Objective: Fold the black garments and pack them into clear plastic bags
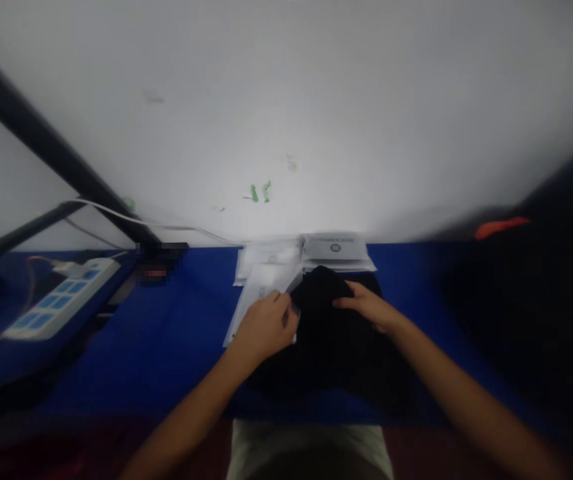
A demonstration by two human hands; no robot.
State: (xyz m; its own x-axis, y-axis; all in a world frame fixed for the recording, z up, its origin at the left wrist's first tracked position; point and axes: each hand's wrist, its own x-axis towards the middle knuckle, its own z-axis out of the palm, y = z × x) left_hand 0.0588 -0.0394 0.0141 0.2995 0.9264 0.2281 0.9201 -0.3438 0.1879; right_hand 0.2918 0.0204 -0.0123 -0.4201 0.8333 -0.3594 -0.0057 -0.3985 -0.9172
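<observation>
A piece of black cloth [326, 347], possibly a garment, lies bunched on the blue table in front of me, its top raised into a fold. My left hand [267, 325] is closed at the cloth's left edge, with dark material showing between thumb and fingers. On the right side, my right hand [369, 307] grips the raised fold, thumb on top and the other fingers partly hidden. A white plastic packet [253, 293] lies slanted just beyond my left hand, partly covered by it. The folds hide the cloth's exact shape.
More white packets [335, 248] lie along the wall [366, 133] at the back of the blue table [166, 347]. A power strip [63, 300] with a white cable sits at left, near a dark metal frame [56, 140]. A dark mass with an orange patch [501, 227] is at right.
</observation>
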